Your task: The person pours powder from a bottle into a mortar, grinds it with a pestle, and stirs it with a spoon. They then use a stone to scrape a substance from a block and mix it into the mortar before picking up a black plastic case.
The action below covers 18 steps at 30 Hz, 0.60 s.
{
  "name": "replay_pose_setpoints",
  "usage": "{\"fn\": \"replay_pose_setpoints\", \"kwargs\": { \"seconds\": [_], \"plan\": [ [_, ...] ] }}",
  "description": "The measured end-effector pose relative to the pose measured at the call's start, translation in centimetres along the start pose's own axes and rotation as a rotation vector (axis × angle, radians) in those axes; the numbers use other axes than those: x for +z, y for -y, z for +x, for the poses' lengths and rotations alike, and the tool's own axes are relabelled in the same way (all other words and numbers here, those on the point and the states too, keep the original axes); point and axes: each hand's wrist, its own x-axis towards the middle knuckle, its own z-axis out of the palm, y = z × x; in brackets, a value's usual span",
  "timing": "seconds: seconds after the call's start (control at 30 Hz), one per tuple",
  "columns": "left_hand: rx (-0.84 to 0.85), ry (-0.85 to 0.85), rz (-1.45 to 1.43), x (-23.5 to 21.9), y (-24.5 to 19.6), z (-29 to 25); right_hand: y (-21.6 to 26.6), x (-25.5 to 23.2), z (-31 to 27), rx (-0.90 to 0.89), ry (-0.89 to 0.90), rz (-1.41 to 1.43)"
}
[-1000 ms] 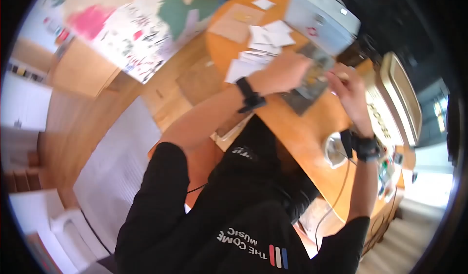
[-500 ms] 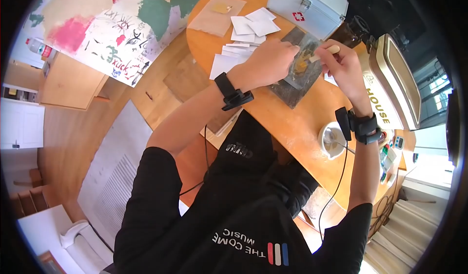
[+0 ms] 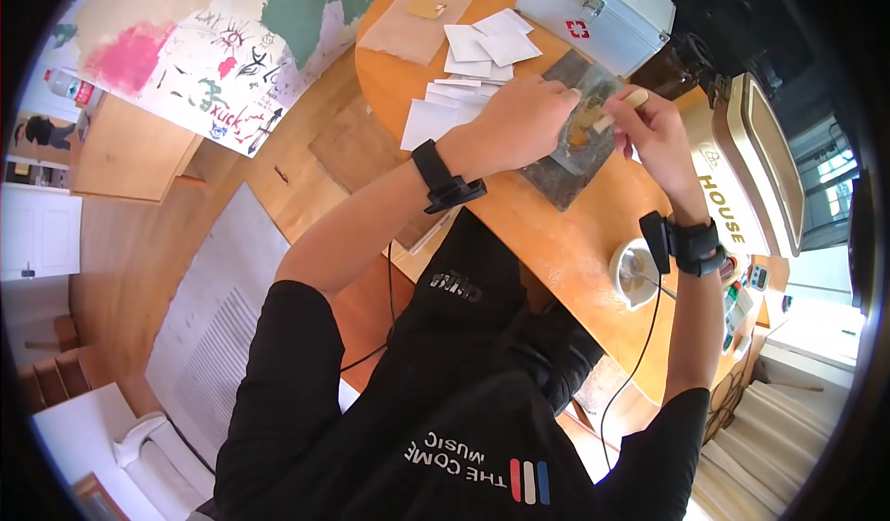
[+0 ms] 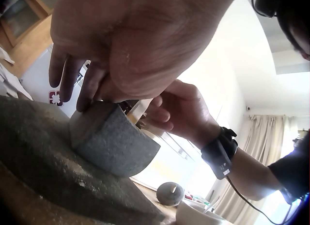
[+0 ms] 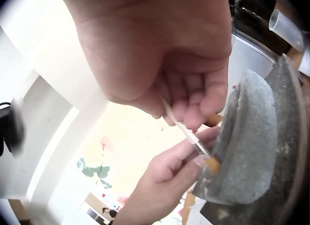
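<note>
On the round wooden table [image 3: 556, 234], near edge: white ceramic bowl [image 3: 636, 275] beside the right wrist. Further in, dark grey stone slab [image 3: 554, 180] lies flat. On it a tilted grey stone block [image 4: 110, 143], lifted at one side. Left hand [image 3: 519, 124] grips the block's top edge, fingers [image 4: 72, 74] curled over it. Right hand [image 3: 649, 127] pinches a thin stick with a wooden handle [image 5: 189, 133], tip against the block's face, touching the left fingertips. Yellowish smear on the stone under the tip. Beyond the hands: scattered white paper squares [image 3: 491, 48], a sheet of brown paper [image 3: 413, 22], and a white metal first-aid case [image 3: 593, 11] at the far edge.
</note>
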Motion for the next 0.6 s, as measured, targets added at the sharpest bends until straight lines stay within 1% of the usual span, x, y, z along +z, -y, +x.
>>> {"fn": "replay_pose_setpoints", "kwargs": {
  "seconds": [0.07,0.1,0.2,0.27,0.33,0.37,0.47,0.5,0.6],
  "plan": [
    [0.003,-0.009,-0.021,0.0,0.0,0.0,-1.1,-0.6,0.7,-0.006,-0.03,-0.024],
    [0.006,-0.009,-0.002,0.0,0.0,-0.1,-1.3,-1.0,0.8,-0.028,-0.025,0.079],
    [0.007,0.001,0.026,-0.1,-0.1,0.0,-0.4,0.3,0.0,0.034,0.017,-0.031],
    [-0.004,0.027,0.002,-0.1,-0.1,0.1,-0.5,-0.4,0.4,-0.04,-0.086,-0.046],
    [0.024,0.008,0.036,0.0,0.0,0.1,-0.5,-2.1,1.3,-0.098,-0.157,-0.033],
    [0.037,-0.001,0.055,0.0,0.1,0.0,-0.5,-2.2,1.7,-0.099,-0.193,-0.101],
    [0.011,0.044,0.027,-0.4,-0.1,0.1,-2.3,-0.5,1.9,-0.323,-0.147,-0.312],
    [0.023,0.025,0.042,-0.2,0.0,0.2,-2.2,-0.1,1.3,-0.209,-0.131,-0.344],
    [0.038,-0.016,0.074,0.2,0.4,-0.2,-1.0,0.6,0.4,-0.275,-0.1,-0.366]
  ]
}}
